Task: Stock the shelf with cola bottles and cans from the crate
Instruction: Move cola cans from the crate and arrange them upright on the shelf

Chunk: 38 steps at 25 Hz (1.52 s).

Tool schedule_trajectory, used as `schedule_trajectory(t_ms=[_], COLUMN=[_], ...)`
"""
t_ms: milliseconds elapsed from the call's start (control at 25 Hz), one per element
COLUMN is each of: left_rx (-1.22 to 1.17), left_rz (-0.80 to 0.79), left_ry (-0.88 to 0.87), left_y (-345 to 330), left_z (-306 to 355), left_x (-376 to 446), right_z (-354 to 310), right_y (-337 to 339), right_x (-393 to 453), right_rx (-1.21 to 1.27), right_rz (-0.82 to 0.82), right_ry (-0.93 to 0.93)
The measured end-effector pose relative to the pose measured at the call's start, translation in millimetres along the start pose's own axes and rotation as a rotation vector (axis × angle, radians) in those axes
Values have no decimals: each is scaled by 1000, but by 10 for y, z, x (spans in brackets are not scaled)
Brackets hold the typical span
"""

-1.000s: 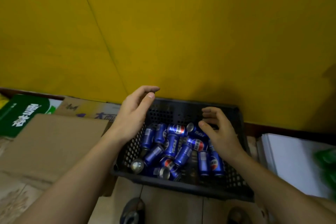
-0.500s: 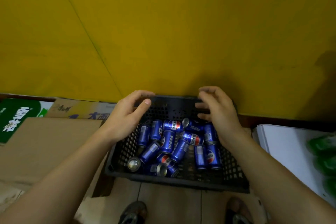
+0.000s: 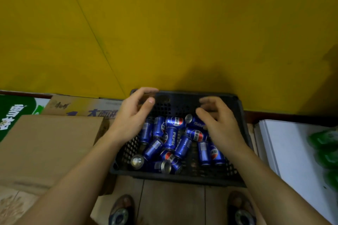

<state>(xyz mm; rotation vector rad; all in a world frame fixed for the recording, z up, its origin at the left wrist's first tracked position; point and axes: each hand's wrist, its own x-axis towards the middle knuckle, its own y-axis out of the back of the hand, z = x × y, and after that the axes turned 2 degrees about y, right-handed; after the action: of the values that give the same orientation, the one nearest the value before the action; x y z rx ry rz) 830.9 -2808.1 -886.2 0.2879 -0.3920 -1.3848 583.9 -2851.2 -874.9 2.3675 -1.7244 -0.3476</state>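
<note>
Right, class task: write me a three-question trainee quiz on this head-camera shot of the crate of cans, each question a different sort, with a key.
1. True or false: the cola cans in the black crate stand upright in neat rows.
2. Multiple choice: what lies left of the crate? A) a brown cardboard box B) a bucket C) a stack of plates
3. Fill in: the left hand and the right hand hover over the crate, holding ____.

Key: 1 false, they lie jumbled on their sides. 2 A. 3 nothing.
</note>
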Motion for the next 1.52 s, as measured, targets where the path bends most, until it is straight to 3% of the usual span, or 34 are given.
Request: schedule_trajectory(t_ms=[160,400,560,880,1000,1080,1200,1320,1520], left_rx=[62,36,222,994,1448,1534,1477,1250,726], left_rz=[-28,-26,-145,-936,-1137,-1200,-1175,-1031,-580], left_ry=[41,126,215,588,488,453,460,555,900], left_y=[115,370,197,-621,-914,-1070,-1046,-886,-523], left_z=[-81,-249,-497,-2030,-2427,-2543,-2525,-2349,-1720], left_x=[-19,-192,-188,-107,-217,-229,-218,-216,-96], right_z=[133,443,595,2057,2422,2475,2348,2131,1693], right_y=[-17,-208,-555,-1817,-2104,-2164,-2204,-2008,-1224], right_x=[115,145,362,524,547,604,620,688,711], right_rx=[-10,-352,-315,-565,-887,-1030,-1003,-832,-449], right_rz=[-45,-258,-214,-789,-936,-1012,-1072,-992,-542], right_ry=[-78,-1,-40,-488,-462,-392,-415,-562,-792])
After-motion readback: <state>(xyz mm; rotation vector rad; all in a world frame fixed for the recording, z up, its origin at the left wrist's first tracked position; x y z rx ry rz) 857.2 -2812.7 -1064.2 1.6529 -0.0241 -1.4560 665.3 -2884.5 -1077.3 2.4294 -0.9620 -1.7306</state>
